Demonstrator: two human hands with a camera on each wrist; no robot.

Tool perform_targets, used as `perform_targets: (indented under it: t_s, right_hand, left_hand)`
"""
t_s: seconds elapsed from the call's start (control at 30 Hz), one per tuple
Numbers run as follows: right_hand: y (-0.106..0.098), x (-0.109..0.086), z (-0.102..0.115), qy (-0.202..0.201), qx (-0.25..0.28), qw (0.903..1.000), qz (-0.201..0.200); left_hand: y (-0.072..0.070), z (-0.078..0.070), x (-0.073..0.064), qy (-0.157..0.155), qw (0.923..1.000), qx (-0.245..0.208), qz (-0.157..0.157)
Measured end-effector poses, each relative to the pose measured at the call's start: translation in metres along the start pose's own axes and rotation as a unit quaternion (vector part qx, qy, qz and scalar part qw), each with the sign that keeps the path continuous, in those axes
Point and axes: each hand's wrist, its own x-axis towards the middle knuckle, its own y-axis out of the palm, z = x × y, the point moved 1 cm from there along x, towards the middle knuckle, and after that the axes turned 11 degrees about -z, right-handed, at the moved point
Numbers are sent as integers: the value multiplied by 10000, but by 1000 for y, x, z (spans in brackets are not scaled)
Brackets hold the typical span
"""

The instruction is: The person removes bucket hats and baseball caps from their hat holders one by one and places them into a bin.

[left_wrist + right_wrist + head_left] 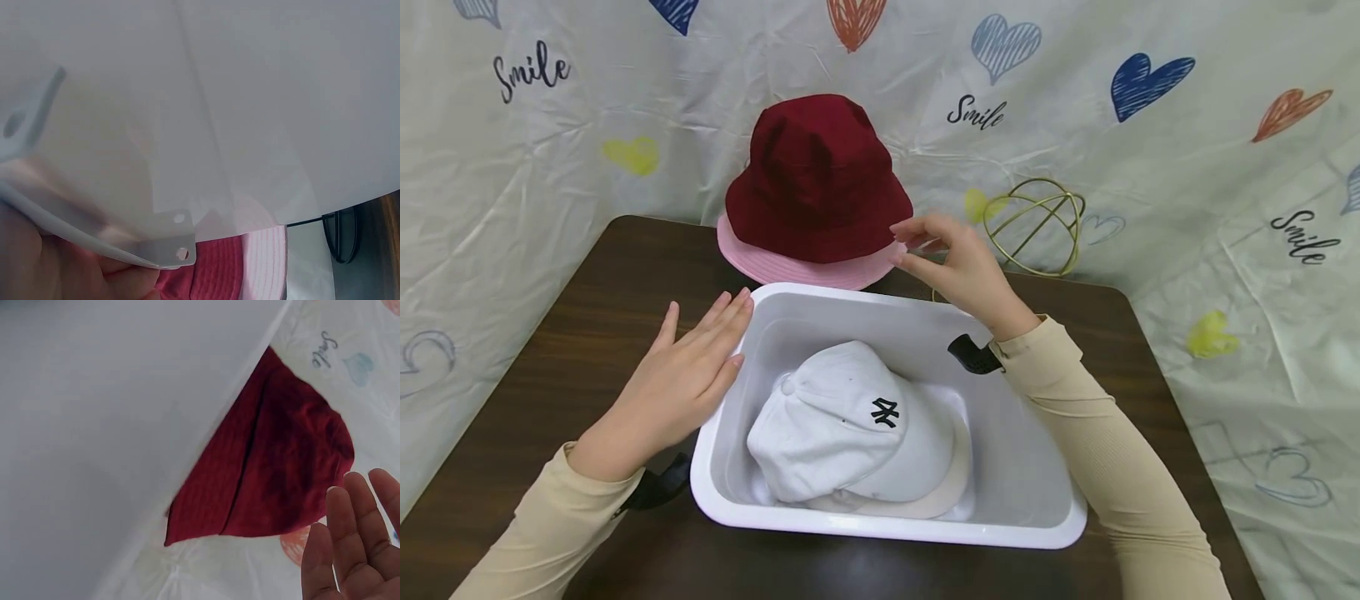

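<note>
A white plastic tub stands on the table, with a white baseball cap bearing a black logo inside it. A cream brim shows under the cap's visor. My left hand lies along the tub's left rim, fingers straight. Behind the tub, a maroon bucket hat sits on top of a pink hat, of which mostly the brim shows. My right hand reaches over the tub's far rim, thumb and fingers apart beside the maroon brim. In the right wrist view, its fingers look loosely extended and hold nothing.
A gold wire frame stands at the back right of the dark wooden table. Behind the table hangs a white cloth printed with hearts and "Smile". Black straps are on both wrists.
</note>
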Motion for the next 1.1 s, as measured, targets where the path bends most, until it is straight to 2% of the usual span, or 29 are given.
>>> perform_targets:
  t_s: [0.37, 0.63, 0.8, 1.1]
  right_hand:
    - [-5, 41, -8, -59, -600, 9981, -133]
    - [-3, 73, -11, -204, -1260, 9918, -4]
    - [3, 86, -13, -241, -1246, 9919, 22]
    - [12, 98, -11, -374, -1264, 9912, -119]
  left_hand:
    - [-2, -4, 3, -113, 9997, 184, 63]
    - [-2, -4, 3, -173, 9996, 195, 73]
    - [-1, -4, 3, -197, 9997, 164, 54]
    - [-1, -3, 3, -227, 9997, 122, 52]
